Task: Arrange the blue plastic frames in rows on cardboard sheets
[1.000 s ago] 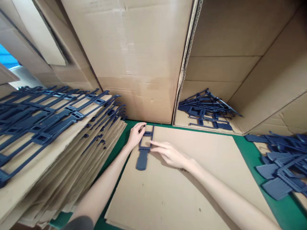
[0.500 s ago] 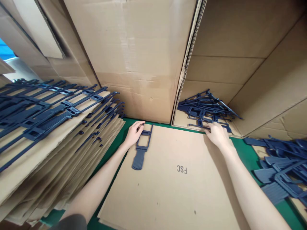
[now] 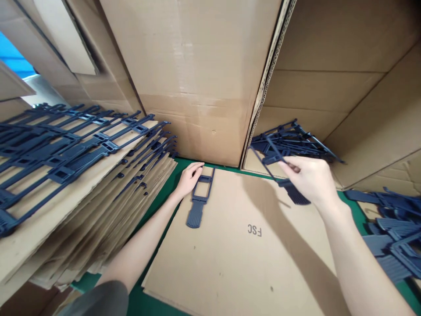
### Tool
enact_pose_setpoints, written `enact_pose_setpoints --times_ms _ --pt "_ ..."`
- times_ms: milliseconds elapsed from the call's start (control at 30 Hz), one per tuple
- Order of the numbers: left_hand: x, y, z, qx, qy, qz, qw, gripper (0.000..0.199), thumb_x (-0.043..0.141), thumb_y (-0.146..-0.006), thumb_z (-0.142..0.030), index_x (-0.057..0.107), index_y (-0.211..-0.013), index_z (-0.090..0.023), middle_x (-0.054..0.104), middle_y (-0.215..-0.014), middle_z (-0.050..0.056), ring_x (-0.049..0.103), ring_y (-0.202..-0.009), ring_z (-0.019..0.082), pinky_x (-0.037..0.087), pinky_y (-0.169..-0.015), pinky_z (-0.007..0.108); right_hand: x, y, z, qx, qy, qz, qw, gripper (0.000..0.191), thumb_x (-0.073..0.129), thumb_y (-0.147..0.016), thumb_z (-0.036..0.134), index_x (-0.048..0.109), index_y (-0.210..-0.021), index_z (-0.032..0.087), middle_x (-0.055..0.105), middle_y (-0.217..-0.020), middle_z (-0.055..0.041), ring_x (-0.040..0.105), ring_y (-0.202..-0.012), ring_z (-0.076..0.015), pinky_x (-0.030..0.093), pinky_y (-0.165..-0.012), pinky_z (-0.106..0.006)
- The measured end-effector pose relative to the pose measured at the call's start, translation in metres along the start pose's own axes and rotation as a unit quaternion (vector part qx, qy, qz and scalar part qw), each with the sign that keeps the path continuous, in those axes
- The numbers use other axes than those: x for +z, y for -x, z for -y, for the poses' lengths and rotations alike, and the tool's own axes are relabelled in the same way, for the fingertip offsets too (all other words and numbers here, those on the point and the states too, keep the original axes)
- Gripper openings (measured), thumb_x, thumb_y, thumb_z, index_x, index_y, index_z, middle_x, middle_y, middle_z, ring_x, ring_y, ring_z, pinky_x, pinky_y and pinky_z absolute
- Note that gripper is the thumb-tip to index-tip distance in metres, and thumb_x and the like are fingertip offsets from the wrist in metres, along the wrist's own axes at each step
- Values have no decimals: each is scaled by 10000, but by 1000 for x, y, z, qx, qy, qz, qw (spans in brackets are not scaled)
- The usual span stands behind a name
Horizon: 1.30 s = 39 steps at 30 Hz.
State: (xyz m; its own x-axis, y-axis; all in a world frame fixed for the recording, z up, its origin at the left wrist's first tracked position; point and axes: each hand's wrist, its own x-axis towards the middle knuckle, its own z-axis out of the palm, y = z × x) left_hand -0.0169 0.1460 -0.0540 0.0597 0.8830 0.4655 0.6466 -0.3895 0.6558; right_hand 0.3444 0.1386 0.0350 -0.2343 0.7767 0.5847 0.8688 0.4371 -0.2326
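Observation:
A dark blue plastic part (image 3: 194, 214) with an open frame and a ribbed end lies near the left edge of a cardboard sheet (image 3: 230, 259) marked FSC. My left hand (image 3: 190, 177) rests at the top of that part, fingers curled at its upper left; what they grip, if anything, is hidden. Above the sheet's upper right, my right hand (image 3: 307, 177) is closed on a second blue part (image 3: 297, 196), held tilted in the air, and its shadow falls on the sheet. Behind it, more parts (image 3: 309, 142) lie piled in an open cardboard box (image 3: 329, 92).
At the left stands a tall stack of cardboard sheets (image 3: 131, 210) layered with blue parts (image 3: 66, 153). More blue parts (image 3: 394, 245) lie at the right. A large carton (image 3: 197, 83) stands behind the green table surface (image 3: 133, 303).
My right hand has lifted a blue part from the box area and brought it over the sheet. My left hand stays at the lying part. The view has shifted slightly.

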Motion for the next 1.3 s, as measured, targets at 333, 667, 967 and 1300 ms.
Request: enact_pose_setpoints --times_ms 333,667,967,1300 --pt "1 3 2 2 2 32 1000 356 510 -864 -276 613 -1191 -183 577 -1252 83 536 -1184 219 379 -1061 360 23 19 75 -52 -227 313 921 220 516 -896 352 695 -939 231 689 -716 3 607 -563 -152 466 -553 -254" --pt "2 3 0 5 -9 34 999 335 495 -874 -248 611 -1183 -185 591 -1225 84 541 -1167 220 391 -1046 374 69 40 74 -214 -195 267 919 485 435 -784 -11 637 -1150 235 549 -1310 -67 471 -1229 -219 413 -1015 -428" --pt "3 4 -2 16 -8 32 999 329 488 -873 -213 606 -1177 -168 594 -1215 91 550 -1151 208 403 -1030 359 49 40 98 -281 -193 234 910 248 519 -867 100 648 -1027 239 473 -1386 -36 249 -1381 -239 362 -1039 -471" --pt "6 6 -2 13 -18 27 999 320 501 -869 -193 612 -1169 -178 600 -1202 79 558 -1140 200 402 -1026 344 54 76 154 -264 -234 201 914 144 677 -812 227 616 -934 179 635 -864 -53 519 -946 -234 413 -867 -404"
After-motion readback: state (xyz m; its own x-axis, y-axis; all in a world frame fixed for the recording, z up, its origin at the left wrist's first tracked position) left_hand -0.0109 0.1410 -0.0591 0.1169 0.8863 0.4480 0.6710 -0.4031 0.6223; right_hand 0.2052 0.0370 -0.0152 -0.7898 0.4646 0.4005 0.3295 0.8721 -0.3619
